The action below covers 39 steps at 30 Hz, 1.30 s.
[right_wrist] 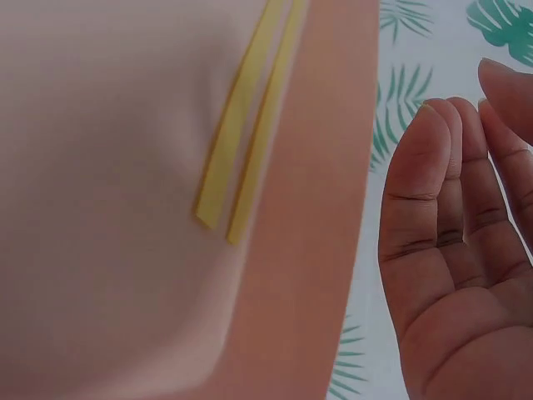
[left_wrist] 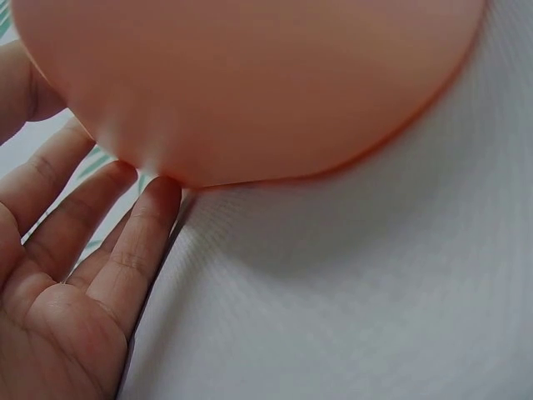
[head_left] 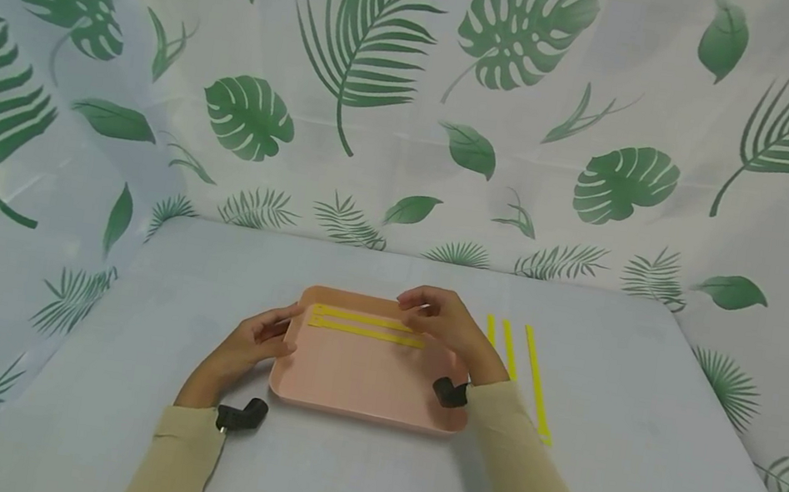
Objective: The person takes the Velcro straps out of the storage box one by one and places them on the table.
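Note:
A pink tray (head_left: 369,373) lies on the table, two flat yellow strips (head_left: 352,328) running side by side along its far edge. My left hand (head_left: 255,344) holds the tray's left side, thumb over the rim and fingers against the outer wall. In the left wrist view, the fingertips (left_wrist: 158,196) touch the tray's outside. My right hand (head_left: 444,320) hovers at the tray's far right, fingers loosely bent, with nothing in them. It hides the strips' right ends in the head view. The right wrist view shows the right hand (right_wrist: 458,250) beyond the tray rim, apart from both strips.
Three more yellow strips (head_left: 535,375) lie lengthwise on the white table (head_left: 616,445), right of the tray; the right forearm partly covers them. A leaf-printed cloth (head_left: 398,112) hangs behind the table and along its sides. Both wrists carry small black devices.

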Each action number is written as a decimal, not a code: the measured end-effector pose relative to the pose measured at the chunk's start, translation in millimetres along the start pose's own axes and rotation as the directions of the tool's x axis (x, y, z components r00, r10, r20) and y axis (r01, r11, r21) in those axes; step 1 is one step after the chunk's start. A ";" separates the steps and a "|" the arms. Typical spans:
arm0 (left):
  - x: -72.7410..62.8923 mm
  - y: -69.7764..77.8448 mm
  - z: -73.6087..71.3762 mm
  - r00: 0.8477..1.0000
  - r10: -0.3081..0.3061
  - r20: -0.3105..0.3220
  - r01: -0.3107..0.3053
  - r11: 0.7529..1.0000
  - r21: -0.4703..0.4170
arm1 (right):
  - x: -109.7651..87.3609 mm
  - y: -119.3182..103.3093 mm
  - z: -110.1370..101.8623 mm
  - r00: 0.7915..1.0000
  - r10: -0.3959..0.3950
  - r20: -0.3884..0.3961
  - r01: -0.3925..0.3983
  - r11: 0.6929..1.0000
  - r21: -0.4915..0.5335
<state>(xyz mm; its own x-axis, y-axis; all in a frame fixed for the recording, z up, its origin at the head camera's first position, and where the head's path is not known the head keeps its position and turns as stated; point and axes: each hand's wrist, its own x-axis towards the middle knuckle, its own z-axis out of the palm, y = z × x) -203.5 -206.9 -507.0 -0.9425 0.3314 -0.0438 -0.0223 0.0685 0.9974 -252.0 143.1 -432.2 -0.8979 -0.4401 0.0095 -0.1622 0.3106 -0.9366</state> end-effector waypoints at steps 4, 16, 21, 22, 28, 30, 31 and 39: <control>-0.8 0.6 -0.1 1.000 0.004 0.004 -0.004 1.000 0.003 | 3.5 2.3 5.9 1.000 0.029 0.006 -0.029 1.000 0.003; 0.5 -1.1 -1.2 1.000 -0.006 -0.002 0.006 1.000 0.010 | 14.3 9.5 22.1 0.992 0.125 0.019 -0.124 0.991 -0.041; 0.3 -0.7 -1.1 1.000 -0.001 -0.003 0.001 1.000 0.015 | 17.6 11.3 27.6 0.987 0.151 0.044 -0.148 0.986 -0.070; 0.3 -0.7 -1.2 1.000 0.000 -0.003 0.001 1.000 0.015 | 18.1 11.2 28.3 0.986 0.159 0.050 -0.155 0.985 -0.069; 0.9 -1.7 -1.9 1.000 0.014 0.006 -0.014 1.000 0.010 | 21.9 14.9 32.9 0.984 0.155 0.085 -0.150 0.987 -0.059; 0.9 -1.7 -2.2 1.000 0.013 0.007 -0.014 1.000 0.009 | 23.2 16.7 34.7 0.987 0.139 0.085 -0.134 0.989 -0.070; 0.7 -1.4 -2.3 1.000 0.011 0.006 -0.011 1.000 0.012 | 23.6 17.4 35.6 0.987 0.135 0.082 -0.128 0.989 -0.078; 0.5 -0.9 -2.1 1.000 -0.001 -0.005 0.002 1.000 0.021 | 26.8 18.8 40.6 0.990 0.131 0.046 -0.120 0.977 -0.178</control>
<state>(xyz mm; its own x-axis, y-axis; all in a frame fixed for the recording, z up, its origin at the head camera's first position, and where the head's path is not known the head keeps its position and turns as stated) -204.6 -208.8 -507.7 -0.9440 0.3269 -0.0449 -0.0167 0.0887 0.9959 -262.5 102.9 -463.8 -0.8917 -0.4339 -0.1289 -0.1231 0.5065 -0.8534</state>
